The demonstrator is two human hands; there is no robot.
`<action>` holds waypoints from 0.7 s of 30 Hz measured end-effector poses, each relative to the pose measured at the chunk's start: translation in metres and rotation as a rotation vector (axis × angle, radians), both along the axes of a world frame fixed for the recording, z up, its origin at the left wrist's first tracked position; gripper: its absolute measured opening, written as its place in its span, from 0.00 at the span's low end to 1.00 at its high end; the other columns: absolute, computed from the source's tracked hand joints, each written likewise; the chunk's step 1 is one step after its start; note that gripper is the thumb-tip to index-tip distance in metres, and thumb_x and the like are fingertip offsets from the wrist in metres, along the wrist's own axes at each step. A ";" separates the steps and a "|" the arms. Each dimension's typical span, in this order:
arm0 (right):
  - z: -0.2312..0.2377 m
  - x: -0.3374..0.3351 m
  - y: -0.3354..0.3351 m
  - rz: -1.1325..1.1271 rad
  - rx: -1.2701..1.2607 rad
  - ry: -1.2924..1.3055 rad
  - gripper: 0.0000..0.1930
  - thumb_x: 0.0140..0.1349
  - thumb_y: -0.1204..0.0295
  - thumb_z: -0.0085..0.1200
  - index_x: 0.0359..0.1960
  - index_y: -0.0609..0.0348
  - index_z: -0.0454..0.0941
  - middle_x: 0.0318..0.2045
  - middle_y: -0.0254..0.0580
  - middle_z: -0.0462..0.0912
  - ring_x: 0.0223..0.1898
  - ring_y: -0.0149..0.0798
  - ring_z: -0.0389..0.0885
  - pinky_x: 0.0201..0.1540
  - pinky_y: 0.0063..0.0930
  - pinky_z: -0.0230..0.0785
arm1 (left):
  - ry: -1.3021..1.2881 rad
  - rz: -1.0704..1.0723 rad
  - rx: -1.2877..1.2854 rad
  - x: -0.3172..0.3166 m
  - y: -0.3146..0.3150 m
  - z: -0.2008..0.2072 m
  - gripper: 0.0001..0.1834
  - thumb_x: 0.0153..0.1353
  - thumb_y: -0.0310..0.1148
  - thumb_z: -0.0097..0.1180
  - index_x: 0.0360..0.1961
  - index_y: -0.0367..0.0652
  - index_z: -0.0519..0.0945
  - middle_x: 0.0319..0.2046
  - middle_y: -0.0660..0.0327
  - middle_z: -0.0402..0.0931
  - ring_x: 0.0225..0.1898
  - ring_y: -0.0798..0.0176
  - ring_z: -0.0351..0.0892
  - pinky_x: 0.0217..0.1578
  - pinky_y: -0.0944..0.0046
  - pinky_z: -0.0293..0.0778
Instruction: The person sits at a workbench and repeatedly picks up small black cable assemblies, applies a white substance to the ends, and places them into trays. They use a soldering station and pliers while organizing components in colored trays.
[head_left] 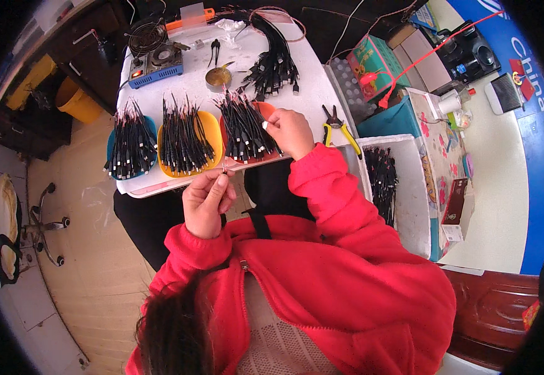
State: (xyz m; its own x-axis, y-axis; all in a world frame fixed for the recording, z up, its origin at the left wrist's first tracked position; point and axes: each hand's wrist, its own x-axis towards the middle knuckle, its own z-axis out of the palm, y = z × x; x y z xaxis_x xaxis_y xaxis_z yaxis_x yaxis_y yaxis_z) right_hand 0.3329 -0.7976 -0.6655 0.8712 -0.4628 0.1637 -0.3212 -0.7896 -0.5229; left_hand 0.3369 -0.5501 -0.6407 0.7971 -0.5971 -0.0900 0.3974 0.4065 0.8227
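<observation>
My left hand point(206, 201) is closed in a pinch just in front of the table's near edge. A thin cable end point(224, 167) pokes up between its thumb and forefinger; the rest is hidden in the hand. My right hand point(289, 132) has its fingers pressed together at the right side of the red tray point(266, 111). A small white spot shows at its fingertips; what they hold, if anything, I cannot make out. Black cables point(245, 128) with metal plugs toward me and bare wire ends away fill that tray. Similar bundles lie in the yellow tray point(214, 134) and the blue tray point(111, 139).
Yellow-handled pliers point(341, 130) lie right of my right hand. Farther back are a blue soldering unit point(155, 67), a small metal pot point(218, 78) and a loose cable bundle point(274, 62). A white foam box point(409, 187) with more cables stands at right.
</observation>
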 end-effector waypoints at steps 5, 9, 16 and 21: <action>0.002 -0.006 0.001 -0.063 0.216 -0.243 0.07 0.54 0.75 0.60 0.28 0.66 0.78 0.20 0.44 0.80 0.21 0.33 0.79 0.26 0.26 0.69 | 0.094 0.076 -0.030 0.001 -0.002 -0.006 0.08 0.67 0.28 0.49 0.41 0.35 0.78 0.31 0.57 0.79 0.27 0.68 0.75 0.29 0.71 0.69; 0.025 -0.012 0.013 -0.050 0.262 -0.383 0.07 0.56 0.74 0.60 0.29 0.66 0.78 0.19 0.37 0.79 0.20 0.26 0.74 0.25 0.21 0.66 | 0.243 0.097 -0.158 0.001 -0.008 -0.005 0.08 0.67 0.28 0.49 0.42 0.36 0.77 0.39 0.54 0.80 0.41 0.60 0.80 0.43 0.60 0.77; 0.079 -0.065 0.067 0.371 1.061 -0.109 0.06 0.62 0.72 0.57 0.33 0.63 0.79 0.26 0.28 0.79 0.27 0.18 0.71 0.26 0.13 0.61 | 0.167 0.084 -0.240 -0.001 -0.023 0.022 0.10 0.68 0.29 0.46 0.43 0.38 0.77 0.44 0.51 0.79 0.49 0.55 0.77 0.52 0.54 0.73; 0.080 -0.077 0.091 0.459 1.077 -0.167 0.07 0.63 0.73 0.56 0.37 0.64 0.79 0.24 0.26 0.77 0.23 0.17 0.68 0.24 0.11 0.57 | 0.118 0.090 -0.310 -0.018 -0.026 0.037 0.07 0.65 0.25 0.50 0.41 0.35 0.78 0.39 0.51 0.81 0.43 0.57 0.81 0.45 0.63 0.77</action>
